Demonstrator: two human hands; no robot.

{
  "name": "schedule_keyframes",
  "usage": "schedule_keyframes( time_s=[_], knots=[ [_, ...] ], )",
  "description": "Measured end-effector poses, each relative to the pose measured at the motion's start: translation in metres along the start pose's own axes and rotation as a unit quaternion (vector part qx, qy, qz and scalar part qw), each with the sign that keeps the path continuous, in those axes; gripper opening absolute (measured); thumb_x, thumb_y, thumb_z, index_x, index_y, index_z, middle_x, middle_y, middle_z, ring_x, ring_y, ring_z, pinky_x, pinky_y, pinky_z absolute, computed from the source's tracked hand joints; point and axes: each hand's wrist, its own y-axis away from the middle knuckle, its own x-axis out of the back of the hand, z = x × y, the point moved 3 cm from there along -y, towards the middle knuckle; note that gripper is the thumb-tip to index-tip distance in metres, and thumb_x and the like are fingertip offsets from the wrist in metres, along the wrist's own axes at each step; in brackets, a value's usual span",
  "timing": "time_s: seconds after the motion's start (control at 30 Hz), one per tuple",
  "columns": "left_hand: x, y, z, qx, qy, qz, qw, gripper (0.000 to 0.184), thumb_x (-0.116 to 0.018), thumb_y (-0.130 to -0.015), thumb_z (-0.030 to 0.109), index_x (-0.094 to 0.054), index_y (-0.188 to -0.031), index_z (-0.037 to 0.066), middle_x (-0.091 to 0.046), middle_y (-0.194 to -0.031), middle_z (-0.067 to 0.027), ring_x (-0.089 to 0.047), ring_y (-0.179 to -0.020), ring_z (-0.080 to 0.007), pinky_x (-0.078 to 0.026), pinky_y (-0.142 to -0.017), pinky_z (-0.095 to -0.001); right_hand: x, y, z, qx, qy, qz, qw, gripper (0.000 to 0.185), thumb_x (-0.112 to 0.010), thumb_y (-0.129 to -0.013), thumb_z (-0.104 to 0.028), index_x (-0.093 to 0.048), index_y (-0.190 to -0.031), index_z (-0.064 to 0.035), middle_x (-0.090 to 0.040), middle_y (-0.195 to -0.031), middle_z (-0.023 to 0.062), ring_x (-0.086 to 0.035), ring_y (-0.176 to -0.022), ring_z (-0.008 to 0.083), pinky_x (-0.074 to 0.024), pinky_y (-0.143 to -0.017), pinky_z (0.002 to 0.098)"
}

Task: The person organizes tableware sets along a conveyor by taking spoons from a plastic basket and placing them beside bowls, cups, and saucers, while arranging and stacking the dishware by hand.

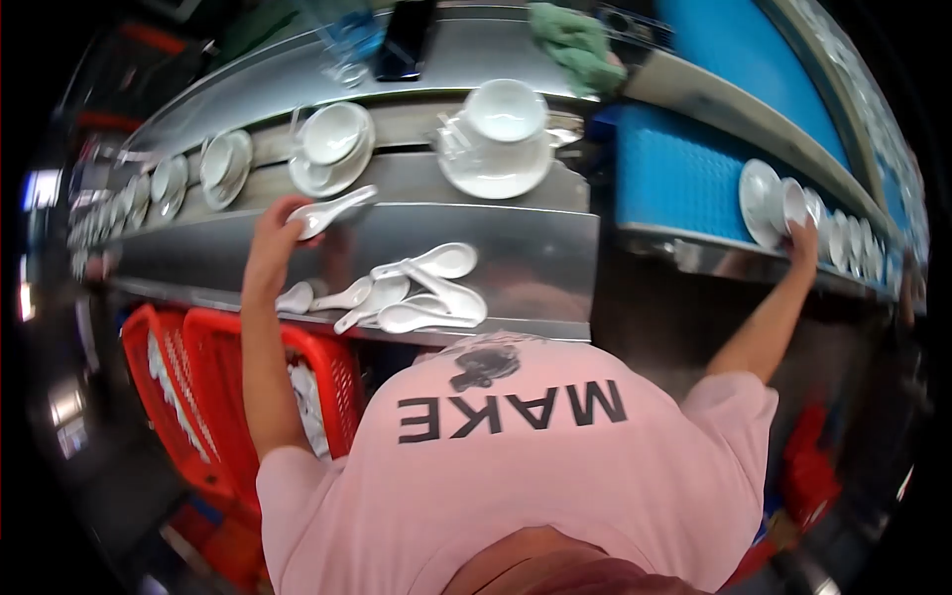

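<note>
A white soup spoon (332, 211) is pinched in my left hand (276, 233), above the steel counter ledge. Below it on the ledge lie several more white spoons (436, 302), some overlapping. My right hand (803, 248) reaches far out to the right, its fingers closed on the edge of a small white bowl (793, 203). That bowl stands in a row of white dishes, beside a white saucer (760, 203) on the blue textured belt (679, 178). The fingertips there are small and partly hidden by the bowl.
White bowl-and-plate sets (496, 171) line the conveyor (407, 169) ahead, running off left. Behind it are a dark phone (405, 42), a green cloth (575, 48) and clear glassware (347, 40). Red plastic baskets (223, 347) stand below the ledge at left.
</note>
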Motion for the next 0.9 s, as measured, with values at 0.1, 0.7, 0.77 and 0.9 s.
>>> schedule_keyframes(
  time_s=[0.1,0.7,0.77,0.9],
  knots=[
    [-0.022,-0.010,-0.004,0.031,0.024,-0.016,0.999,0.015,-0.059,-0.077,0.013,-0.054,-0.087,0.003,-0.057,-0.073,-0.0043,-0.057,-0.061,-0.0124,-0.045,-0.053,-0.0220,-0.032,0.033,-0.028,0.039,-0.057,-0.019,0.997,0.063,-0.062,-0.067,-0.011,-0.039,-0.125,-0.0113,-0.052,-0.109,0.0079,-0.052,-0.094,0.0245,-0.0468,-0.071,0.0351],
    [-0.088,-0.007,0.017,0.017,0.104,-0.087,0.991,0.025,-0.058,-0.078,0.011,-0.052,-0.098,-0.003,-0.058,-0.090,-0.0100,-0.059,-0.083,-0.0155,-0.048,-0.075,-0.0243,-0.322,0.186,-0.186,0.151,-0.136,-0.296,0.933,0.049,-0.057,-0.062,-0.004,-0.052,-0.110,0.0008,-0.058,-0.097,0.0084,-0.055,-0.088,0.0174,-0.0429,-0.079,0.0285],
    [-0.061,0.002,0.012,0.008,0.108,-0.050,0.993,0.027,-0.058,-0.077,0.009,-0.052,-0.100,-0.004,-0.059,-0.092,-0.0105,-0.059,-0.084,-0.0147,-0.047,-0.075,-0.0243,-0.339,0.191,-0.189,0.131,-0.115,-0.312,0.934,0.048,-0.054,-0.062,0.001,-0.053,-0.109,0.0020,-0.058,-0.097,0.0089,-0.056,-0.087,0.0178,-0.0431,-0.079,0.0281],
    [-0.042,0.015,0.002,-0.045,-0.006,-0.001,0.999,0.022,-0.059,-0.075,0.008,-0.056,-0.095,-0.001,-0.060,-0.086,-0.0058,-0.058,-0.074,-0.0121,-0.046,-0.069,-0.0229,-0.370,0.202,-0.190,0.125,-0.097,-0.363,0.918,0.048,-0.052,-0.062,0.003,-0.052,-0.110,0.0025,-0.059,-0.097,0.0093,-0.056,-0.087,0.0185,-0.0427,-0.079,0.0279]
  ],
)
